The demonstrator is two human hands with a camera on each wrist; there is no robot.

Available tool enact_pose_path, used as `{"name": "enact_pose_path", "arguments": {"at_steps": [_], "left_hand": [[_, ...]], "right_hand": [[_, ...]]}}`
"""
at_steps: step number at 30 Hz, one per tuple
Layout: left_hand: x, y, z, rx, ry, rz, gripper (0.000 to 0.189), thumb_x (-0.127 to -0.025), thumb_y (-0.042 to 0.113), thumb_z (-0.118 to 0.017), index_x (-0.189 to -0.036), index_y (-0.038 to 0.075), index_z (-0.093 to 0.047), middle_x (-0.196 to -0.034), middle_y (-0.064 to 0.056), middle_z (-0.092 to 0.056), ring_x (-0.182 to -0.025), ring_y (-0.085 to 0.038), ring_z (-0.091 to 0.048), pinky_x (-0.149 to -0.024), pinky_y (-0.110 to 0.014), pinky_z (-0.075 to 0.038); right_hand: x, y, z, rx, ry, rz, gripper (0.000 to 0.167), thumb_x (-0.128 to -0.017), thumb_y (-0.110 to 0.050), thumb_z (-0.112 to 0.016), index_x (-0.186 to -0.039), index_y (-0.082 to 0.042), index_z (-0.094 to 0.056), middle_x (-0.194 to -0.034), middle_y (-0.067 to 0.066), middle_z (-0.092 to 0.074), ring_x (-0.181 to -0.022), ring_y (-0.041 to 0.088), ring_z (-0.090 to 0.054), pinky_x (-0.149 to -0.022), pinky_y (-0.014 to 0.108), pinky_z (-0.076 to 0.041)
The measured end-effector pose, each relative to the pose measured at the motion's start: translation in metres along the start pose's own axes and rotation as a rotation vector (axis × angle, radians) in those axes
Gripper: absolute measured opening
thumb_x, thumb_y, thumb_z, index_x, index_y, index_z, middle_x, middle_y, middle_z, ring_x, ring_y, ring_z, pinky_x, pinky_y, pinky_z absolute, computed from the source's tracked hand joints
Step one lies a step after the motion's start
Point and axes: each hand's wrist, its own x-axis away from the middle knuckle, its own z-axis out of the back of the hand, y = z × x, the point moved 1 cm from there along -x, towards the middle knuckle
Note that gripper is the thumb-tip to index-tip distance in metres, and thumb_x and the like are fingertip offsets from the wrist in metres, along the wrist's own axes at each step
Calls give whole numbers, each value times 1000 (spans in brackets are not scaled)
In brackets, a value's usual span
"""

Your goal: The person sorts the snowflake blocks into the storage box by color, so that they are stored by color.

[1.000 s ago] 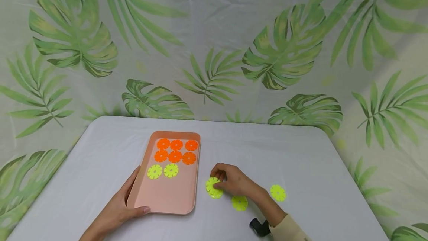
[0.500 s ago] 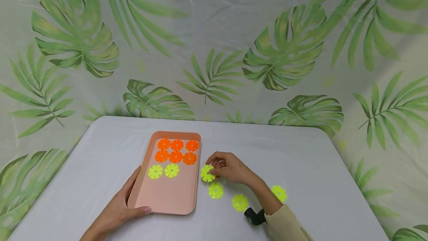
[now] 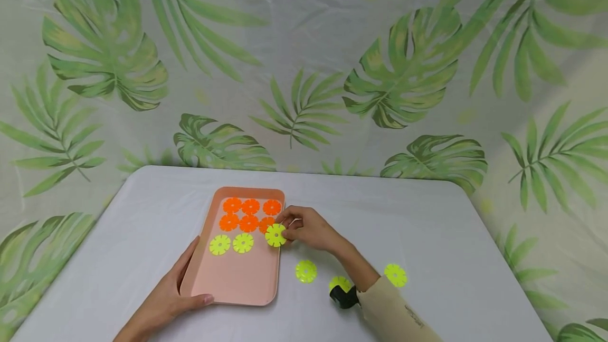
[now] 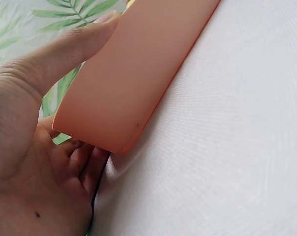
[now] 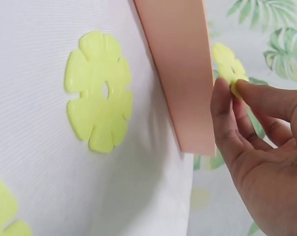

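Observation:
My left hand (image 3: 166, 295) grips the near left corner of a pink tray (image 3: 237, 284), thumb along its near wall and fingers by its left side. In the left wrist view, the thumb (image 4: 84, 42) lies against the tray's wall. Between thumb and fingertips, my right hand (image 3: 311, 228) pinches a yellow-green notched plastic disc (image 3: 275, 235) by its edge, over the tray's right rim. The right wrist view shows this held disc (image 5: 228, 64) tilted above the rim. Inside the tray, two yellow-green discs (image 3: 243, 243) lie below two rows of orange discs (image 3: 248, 222).
Three more yellow-green discs lie on the white table right of the tray: one nearby (image 3: 306, 271), one partly hidden (image 3: 340, 282) behind a black device (image 3: 344, 297) at the right wrist, and one farther right (image 3: 395, 275). A leaf-patterned cloth (image 3: 304, 67) hangs behind.
My right hand has lifted the yellow-green disc off another on the table and carried it left and away from me to the tray's right rim. The left hand stays at the corner.

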Motion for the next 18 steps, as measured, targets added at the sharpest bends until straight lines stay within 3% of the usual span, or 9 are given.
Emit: {"name": "enact_pose_path", "arguments": {"at_steps": [4, 11, 18], "left_hand": [[0, -1, 0, 10, -3, 16, 120, -83, 22, -87, -168, 39, -5, -176, -10, -18, -128, 10, -43, -98, -7, -37], [0, -1, 0, 9, -4, 18, 119, -84, 23, -87, -168, 40, -5, -176, -10, -17, -129, 10, -43, -98, -6, -36], [-1, 0, 0, 12, -6, 27, 120, -83, 23, -87, -168, 40, -4, -176, -10, -17, -129, 11, -42, -98, -6, -36]], "right_hand": [[-6, -5, -4, 80, 10, 12, 21, -94, 0, -73, -114, -6, -73, -109, 12, -71, -85, 18, -65, -78, 39, -60], [-13, -11, -10, 183, 22, 22, 19, -95, -4, -74, -113, -8, -76, -111, 7, -75, -89, 15, -61, -76, 20, -51], [-20, -12, -21, 224, 18, 4, 17, -95, -1, -72, -109, -8, -78, -112, 6, -77, -93, 13, -63, -82, 19, -52]]}}
